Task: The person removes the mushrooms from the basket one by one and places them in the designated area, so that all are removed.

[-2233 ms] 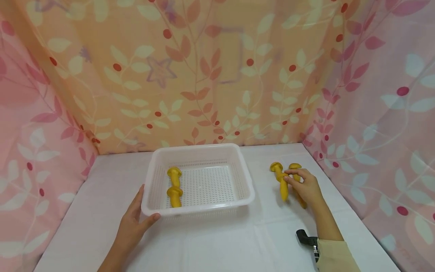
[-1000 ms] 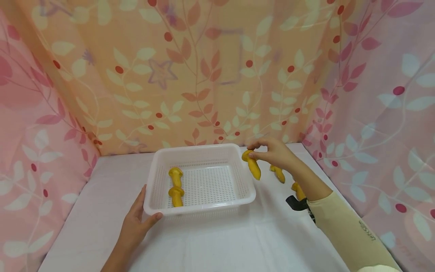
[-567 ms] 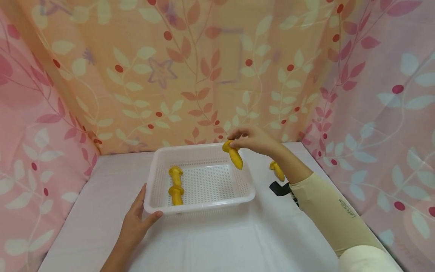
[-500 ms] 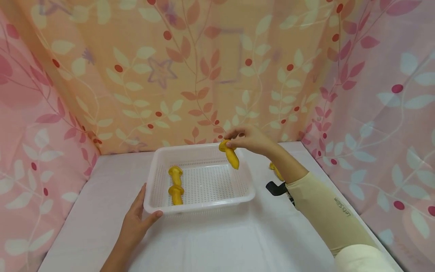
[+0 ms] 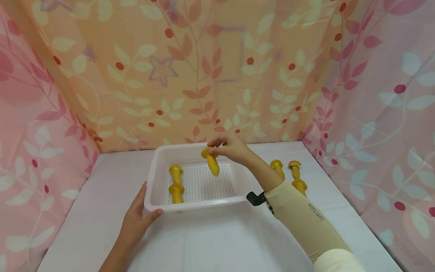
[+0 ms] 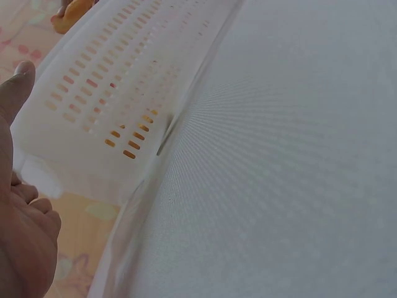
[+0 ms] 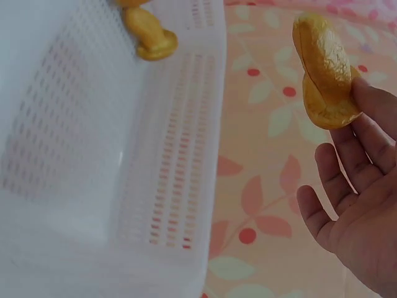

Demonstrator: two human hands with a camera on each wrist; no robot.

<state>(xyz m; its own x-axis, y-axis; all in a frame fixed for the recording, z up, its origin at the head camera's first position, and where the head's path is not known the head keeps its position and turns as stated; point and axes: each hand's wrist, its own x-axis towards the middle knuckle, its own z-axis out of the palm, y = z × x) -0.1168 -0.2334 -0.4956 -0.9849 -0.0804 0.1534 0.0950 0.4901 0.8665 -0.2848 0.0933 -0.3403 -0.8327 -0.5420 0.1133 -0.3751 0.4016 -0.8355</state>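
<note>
My right hand (image 5: 234,149) pinches a yellow mushroom (image 5: 212,165) by its cap between thumb and fingers, with the stem hanging down over the white basket (image 5: 200,207). In the right wrist view, that same mushroom (image 7: 325,68) shows a shiny stem and a wide cap at the fingertips. Two more mushrooms, a rear one (image 5: 175,173) and a front one (image 5: 176,193), lie in line along the basket's left side. My left hand (image 5: 134,221) holds the basket's front left corner, thumb at the front rim and fingers along the left wall.
On the white-covered table (image 5: 217,241), right of the basket, lie three more mushrooms: one (image 5: 276,166) partly behind the right forearm, a far one (image 5: 295,169) and a nearer one (image 5: 300,186). Floral curtains (image 5: 204,75) enclose the back and both sides.
My right hand has picked up a mushroom from the right of the table and carried it left over the basket. The left hand has stayed at the basket's corner.
</note>
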